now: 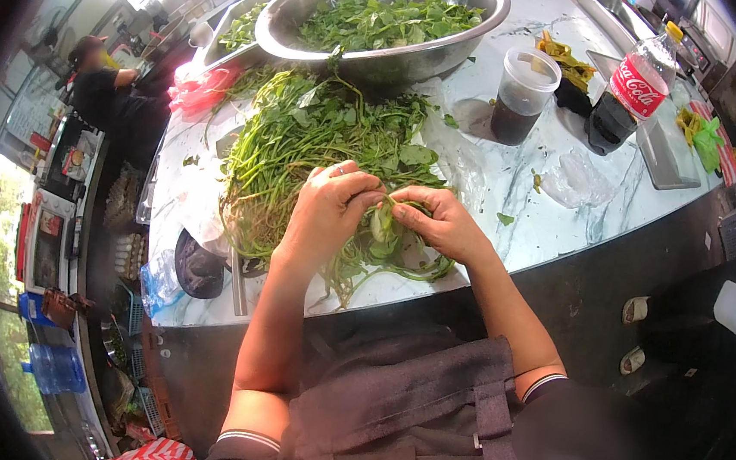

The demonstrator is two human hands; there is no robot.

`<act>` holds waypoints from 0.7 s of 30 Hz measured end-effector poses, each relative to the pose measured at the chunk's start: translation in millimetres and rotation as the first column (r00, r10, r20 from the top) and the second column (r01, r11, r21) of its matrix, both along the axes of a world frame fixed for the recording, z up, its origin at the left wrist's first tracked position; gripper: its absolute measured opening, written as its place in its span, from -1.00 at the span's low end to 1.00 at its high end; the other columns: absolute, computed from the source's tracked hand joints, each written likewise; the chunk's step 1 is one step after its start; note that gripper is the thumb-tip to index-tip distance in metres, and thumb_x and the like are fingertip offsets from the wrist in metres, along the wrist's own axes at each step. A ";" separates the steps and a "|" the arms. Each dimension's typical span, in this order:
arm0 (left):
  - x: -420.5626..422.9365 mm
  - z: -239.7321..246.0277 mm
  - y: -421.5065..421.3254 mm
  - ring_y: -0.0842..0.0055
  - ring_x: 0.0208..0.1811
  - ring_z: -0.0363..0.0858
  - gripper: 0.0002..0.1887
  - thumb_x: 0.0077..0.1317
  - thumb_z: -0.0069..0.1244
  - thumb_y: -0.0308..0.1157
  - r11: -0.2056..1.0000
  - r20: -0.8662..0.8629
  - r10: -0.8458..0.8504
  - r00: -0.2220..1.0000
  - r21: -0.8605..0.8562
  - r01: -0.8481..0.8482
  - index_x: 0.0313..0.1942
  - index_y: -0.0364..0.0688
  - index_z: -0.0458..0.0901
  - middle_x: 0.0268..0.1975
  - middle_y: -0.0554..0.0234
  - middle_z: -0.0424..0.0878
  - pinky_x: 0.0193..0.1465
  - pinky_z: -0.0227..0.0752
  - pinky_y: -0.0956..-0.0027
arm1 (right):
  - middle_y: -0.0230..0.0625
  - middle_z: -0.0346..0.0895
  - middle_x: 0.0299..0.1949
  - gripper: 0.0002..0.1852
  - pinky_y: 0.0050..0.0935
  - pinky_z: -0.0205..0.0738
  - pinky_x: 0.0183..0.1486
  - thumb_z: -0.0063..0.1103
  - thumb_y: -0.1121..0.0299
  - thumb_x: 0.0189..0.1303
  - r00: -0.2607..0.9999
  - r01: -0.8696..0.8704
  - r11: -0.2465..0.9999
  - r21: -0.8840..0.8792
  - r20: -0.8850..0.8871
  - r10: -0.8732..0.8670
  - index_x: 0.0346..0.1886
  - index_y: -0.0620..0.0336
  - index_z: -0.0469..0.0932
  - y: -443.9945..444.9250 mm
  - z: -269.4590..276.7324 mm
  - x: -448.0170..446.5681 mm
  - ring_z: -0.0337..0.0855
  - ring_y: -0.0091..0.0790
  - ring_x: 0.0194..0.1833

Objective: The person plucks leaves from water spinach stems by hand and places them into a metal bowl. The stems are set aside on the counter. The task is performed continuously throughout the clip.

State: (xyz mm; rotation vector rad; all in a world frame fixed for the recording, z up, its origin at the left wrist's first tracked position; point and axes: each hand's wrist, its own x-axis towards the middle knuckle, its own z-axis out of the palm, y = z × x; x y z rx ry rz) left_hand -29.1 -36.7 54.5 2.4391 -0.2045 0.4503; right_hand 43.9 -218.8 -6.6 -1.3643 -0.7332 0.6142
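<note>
My left hand (pixel 337 205) and my right hand (pixel 437 219) meet over a heap of leafy green stems (pixel 323 136). Between the fingertips of both hands is a thin green stem (pixel 388 199), with leaves hanging below it. Thin rootlets show on the heap's lower left side. Behind the heap stands a large stainless steel basin (pixel 381 62) holding loose green leaves (pixel 397 21). A rectangular metal tray (pixel 226 57) with more leaves is partly hidden by the basin.
Right of the heap, a plastic tub of dark liquid (pixel 516 115) and a Coca-Cola bottle (pixel 631 95) stand on the marble-patterned table (pixel 536 237). Crumpled clear plastic (pixel 579 178) lies near them. A pink bag (pixel 200 90) and a dark cap-like item (pixel 199 268) sit left. Another person (pixel 104 86) is at far left.
</note>
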 end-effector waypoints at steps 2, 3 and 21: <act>0.2 -0.9 -0.3 0.36 -0.35 0.55 -0.88 0.13 0.16 -0.49 0.999 0.039 -0.022 0.999 0.024 0.022 -0.31 -0.32 0.67 -0.44 0.20 0.56 -0.26 0.37 0.34 | -0.50 0.50 -0.34 -0.74 -0.59 0.32 -0.20 0.09 0.28 0.34 0.992 -0.038 0.999 -0.021 -0.118 0.035 -0.11 0.30 0.57 -0.9 -1.8 -1.7 0.41 -0.66 -0.28; 0.5 -1.1 -0.7 0.35 -0.35 0.55 -0.88 0.13 0.16 -0.49 0.998 0.059 -0.036 0.998 0.049 0.034 -0.32 -0.31 0.67 -0.44 0.19 0.56 -0.26 0.38 0.33 | -0.53 0.47 -0.36 -0.76 -0.59 0.29 -0.25 0.06 0.29 0.35 0.990 -0.038 0.999 0.005 -0.133 0.038 -0.13 0.29 0.57 -2.0 -3.9 -1.8 0.38 -0.68 -0.30; -15.0 40.2 24.7 0.25 -0.15 0.63 -0.83 0.22 0.04 -0.50 0.887 0.278 0.399 0.874 0.127 -0.445 -0.18 -0.22 0.69 -0.17 0.06 0.68 -0.06 0.47 0.25 | -0.57 0.35 -0.51 -0.82 -0.61 0.28 -0.37 0.00 0.28 0.37 0.720 0.686 0.690 0.230 -0.354 -0.597 -0.34 0.11 0.51 -47.1 -41.0 41.5 0.31 -0.66 -0.46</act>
